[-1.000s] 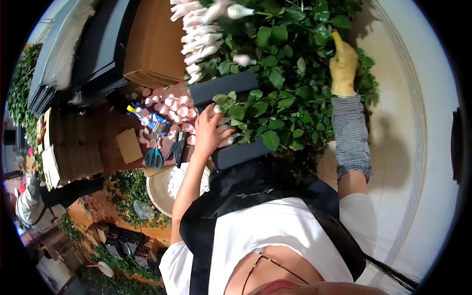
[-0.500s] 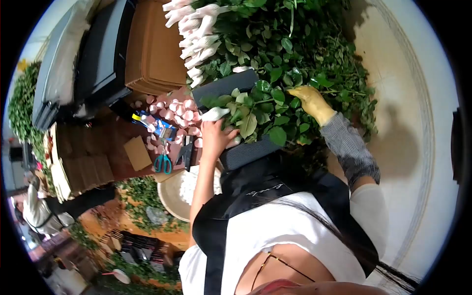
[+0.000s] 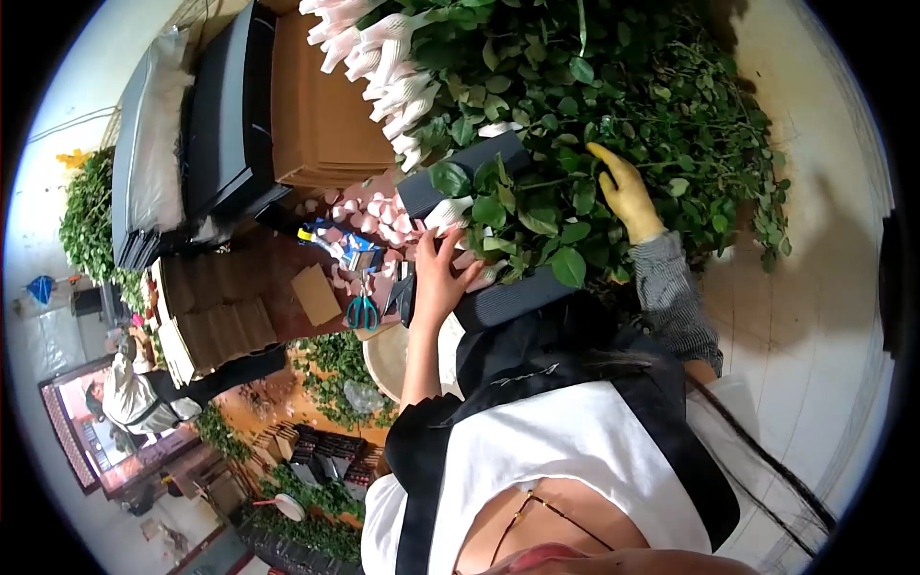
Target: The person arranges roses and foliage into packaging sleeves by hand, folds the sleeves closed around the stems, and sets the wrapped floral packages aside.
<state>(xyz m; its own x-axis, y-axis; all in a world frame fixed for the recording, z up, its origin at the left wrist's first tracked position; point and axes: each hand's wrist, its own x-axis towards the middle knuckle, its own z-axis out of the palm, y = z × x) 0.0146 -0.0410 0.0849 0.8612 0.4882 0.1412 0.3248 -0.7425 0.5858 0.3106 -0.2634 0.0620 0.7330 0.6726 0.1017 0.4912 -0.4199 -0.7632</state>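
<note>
My bare left hand (image 3: 440, 278) is at the tips of leafy stems, its fingers apart and its fingertips against a white net-sleeved flower head (image 3: 448, 212). A second sleeved head (image 3: 487, 276) lies just beside the thumb. The green leafy stems (image 3: 537, 216) run rightward between two dark ribbed pads, an upper pad (image 3: 470, 172) and a lower pad (image 3: 513, 299). My right hand (image 3: 628, 199), in a yellow glove, rests over the stems and leaves with index finger and thumb apart, nothing visibly gripped.
More white-sleeved heads (image 3: 388, 72) are stacked beyond on a leafy pile (image 3: 661, 105). Leftward lie pink petals (image 3: 383, 216), teal-handled scissors (image 3: 362, 311) and cardboard pieces (image 3: 316, 295). A round tub (image 3: 385, 359) stands below. Another person (image 3: 134, 388) is at far left.
The view has shifted, so the surroundings sit farther right. My right hand's finger and thumb have spread apart. My left hand's fingers have moved off the top of the sleeved head to its lower side.
</note>
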